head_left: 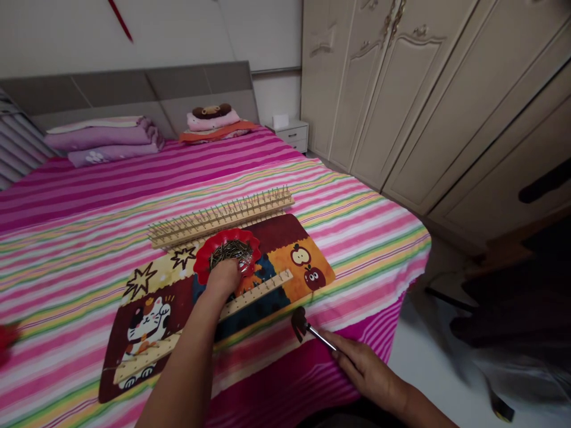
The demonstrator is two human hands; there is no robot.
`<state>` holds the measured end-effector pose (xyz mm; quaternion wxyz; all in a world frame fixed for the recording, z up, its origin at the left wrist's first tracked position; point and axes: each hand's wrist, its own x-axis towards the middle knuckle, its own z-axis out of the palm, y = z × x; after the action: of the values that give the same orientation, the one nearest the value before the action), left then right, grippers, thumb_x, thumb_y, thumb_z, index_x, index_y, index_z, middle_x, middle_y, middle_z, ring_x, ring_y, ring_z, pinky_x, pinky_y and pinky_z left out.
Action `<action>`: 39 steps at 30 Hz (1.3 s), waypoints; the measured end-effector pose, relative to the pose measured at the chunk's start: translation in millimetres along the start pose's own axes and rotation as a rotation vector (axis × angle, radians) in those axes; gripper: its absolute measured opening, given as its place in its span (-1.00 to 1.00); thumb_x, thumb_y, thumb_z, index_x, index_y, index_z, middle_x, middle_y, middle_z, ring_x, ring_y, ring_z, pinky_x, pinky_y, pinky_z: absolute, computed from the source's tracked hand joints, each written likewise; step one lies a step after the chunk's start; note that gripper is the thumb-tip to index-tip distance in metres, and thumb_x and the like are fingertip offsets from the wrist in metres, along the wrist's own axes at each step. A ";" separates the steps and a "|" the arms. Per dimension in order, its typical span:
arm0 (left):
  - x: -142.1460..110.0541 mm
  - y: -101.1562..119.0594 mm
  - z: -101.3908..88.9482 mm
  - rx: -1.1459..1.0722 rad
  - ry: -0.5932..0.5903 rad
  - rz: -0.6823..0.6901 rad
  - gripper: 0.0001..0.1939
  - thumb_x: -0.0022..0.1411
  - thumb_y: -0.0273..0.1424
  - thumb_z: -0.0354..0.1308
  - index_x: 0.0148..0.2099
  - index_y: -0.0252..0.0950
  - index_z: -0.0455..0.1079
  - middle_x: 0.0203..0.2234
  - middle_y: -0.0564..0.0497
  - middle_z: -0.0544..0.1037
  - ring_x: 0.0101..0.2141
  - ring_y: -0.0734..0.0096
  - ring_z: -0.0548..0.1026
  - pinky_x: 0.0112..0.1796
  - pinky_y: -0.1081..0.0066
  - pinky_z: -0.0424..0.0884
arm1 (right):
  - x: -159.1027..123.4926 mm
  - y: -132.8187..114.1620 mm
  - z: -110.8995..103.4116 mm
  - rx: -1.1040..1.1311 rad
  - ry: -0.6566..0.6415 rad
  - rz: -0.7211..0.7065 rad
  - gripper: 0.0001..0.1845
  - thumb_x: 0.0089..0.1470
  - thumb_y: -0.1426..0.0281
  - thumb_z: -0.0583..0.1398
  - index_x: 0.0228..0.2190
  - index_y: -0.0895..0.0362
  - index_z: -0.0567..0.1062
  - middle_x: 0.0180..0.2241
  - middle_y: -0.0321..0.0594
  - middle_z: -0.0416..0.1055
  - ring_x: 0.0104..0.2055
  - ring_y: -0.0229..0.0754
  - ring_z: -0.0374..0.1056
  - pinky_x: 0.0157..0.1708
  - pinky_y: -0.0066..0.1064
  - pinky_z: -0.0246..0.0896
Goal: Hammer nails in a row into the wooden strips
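My left hand (pixel 223 278) reaches into a red scalloped dish (pixel 209 252) heaped with small metal nails (pixel 232 251); its fingers curl down among them, and what they pinch is hidden. My right hand (pixel 368 371) rests at the bed's near edge, closed around the handle of a small hammer (pixel 302 326) whose dark head points left. A long wooden strip (pixel 263 291) lies under my left wrist on a colourful cartoon mat (pixel 285 238). A second wooden strip (pixel 218 219), studded with upright nails, lies beyond the dish.
Everything lies on a bed with a pink striped sheet (pixel 89 238). Folded purple blankets (pixel 102 139) and a small stack of cloths (pixel 214 122) sit by the grey headboard. Cream wardrobe doors (pixel 423 89) stand to the right, with a white nightstand (pixel 292 134) in the corner.
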<state>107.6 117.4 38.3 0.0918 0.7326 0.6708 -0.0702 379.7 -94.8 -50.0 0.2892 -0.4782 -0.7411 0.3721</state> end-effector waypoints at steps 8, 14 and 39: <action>-24.2 -14.5 -12.5 -0.682 0.201 -0.080 -0.81 0.04 -0.31 0.10 -0.32 -0.30 0.41 -0.51 0.01 0.53 -0.45 0.41 0.48 -0.39 0.45 0.37 | -1.0 1.9 1.3 -0.019 0.017 -0.011 -0.48 0.27 0.42 -0.03 0.24 0.04 0.17 0.10 -0.09 0.40 -0.01 -0.11 0.44 0.03 -0.29 0.31; -71.8 -1.4 -4.8 -1.443 0.148 -0.089 -0.55 -0.31 -0.13 0.36 -0.39 -0.32 0.40 -0.57 0.04 0.51 -0.52 0.45 0.45 -0.43 0.43 0.43 | -2.3 0.8 3.3 -0.053 0.006 -0.026 -0.47 0.25 0.46 -0.07 0.23 0.07 0.18 0.00 -0.05 0.47 -0.07 -0.12 0.46 -0.07 -0.30 0.37; -77.6 37.2 92.4 -1.037 0.476 -0.243 -0.66 0.15 -0.12 0.04 -0.23 -0.22 0.49 -0.42 0.04 0.57 -0.38 0.38 0.50 -0.28 0.40 0.43 | -5.6 7.4 8.2 -0.103 0.023 -0.049 -0.51 0.27 0.44 -0.08 0.21 0.09 0.20 -0.06 -0.04 0.49 -0.10 -0.12 0.45 -0.10 -0.28 0.37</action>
<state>139.4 18.0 -32.7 0.2767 0.5052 0.6991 0.4238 379.0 -100.2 -61.1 0.2817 -0.4782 -0.7675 0.3209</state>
